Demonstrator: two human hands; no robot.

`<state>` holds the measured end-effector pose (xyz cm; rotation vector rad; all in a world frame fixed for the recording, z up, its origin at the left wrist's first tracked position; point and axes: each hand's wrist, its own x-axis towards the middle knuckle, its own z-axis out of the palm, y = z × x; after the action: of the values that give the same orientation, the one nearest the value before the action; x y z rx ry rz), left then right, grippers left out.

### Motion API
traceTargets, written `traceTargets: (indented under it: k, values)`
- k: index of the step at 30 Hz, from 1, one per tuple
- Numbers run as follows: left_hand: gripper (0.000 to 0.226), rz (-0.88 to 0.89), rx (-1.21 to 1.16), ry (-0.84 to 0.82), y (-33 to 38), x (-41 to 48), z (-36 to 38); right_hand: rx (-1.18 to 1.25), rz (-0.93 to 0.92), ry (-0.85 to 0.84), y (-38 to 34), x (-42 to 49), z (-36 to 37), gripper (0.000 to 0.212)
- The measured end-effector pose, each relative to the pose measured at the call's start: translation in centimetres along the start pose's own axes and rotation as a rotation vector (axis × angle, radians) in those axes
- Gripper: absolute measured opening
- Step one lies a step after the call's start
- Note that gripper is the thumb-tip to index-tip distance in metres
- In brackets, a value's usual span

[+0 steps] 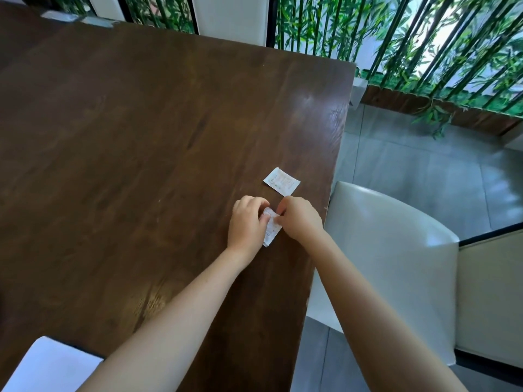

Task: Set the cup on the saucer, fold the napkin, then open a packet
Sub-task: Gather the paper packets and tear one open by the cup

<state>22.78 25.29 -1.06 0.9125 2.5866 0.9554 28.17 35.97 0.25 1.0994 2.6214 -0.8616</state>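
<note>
A small white printed packet [271, 228] is held just above the dark wooden table [141, 142], near its right edge. My left hand [246, 225] pinches the packet's left side with curled fingers. My right hand [300, 219] pinches its upper right edge. A second white packet [281, 181] lies flat on the table just beyond my hands. No cup, saucer or napkin is in view.
A white chair [396, 250] stands close to the table's right edge. Another white chair back [230, 17] is at the far side. A white seat corner [48, 366] shows at the bottom left. Bamboo plants [424, 46] line the far right behind a grey tiled floor.
</note>
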Motion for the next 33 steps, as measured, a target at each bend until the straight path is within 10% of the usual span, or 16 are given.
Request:
traceTargets:
  k: [13,22,33]
  values:
    - [0.067,-0.036,0.373,-0.114,0.2,-3.1,0.0,0.203,-0.094,-0.065,0.2,-1.5,0.2,0.005]
    - [0.054,0.457,0.526,-0.189,2.0,5.4,-2.3,0.818,0.046,0.093,1.1,0.5,-2.3,0.008]
    - [0.056,0.622,0.628,-0.591,3.3,12.2,-1.2,0.111,-0.008,0.388,4.5,3.0,-0.5,0.038]
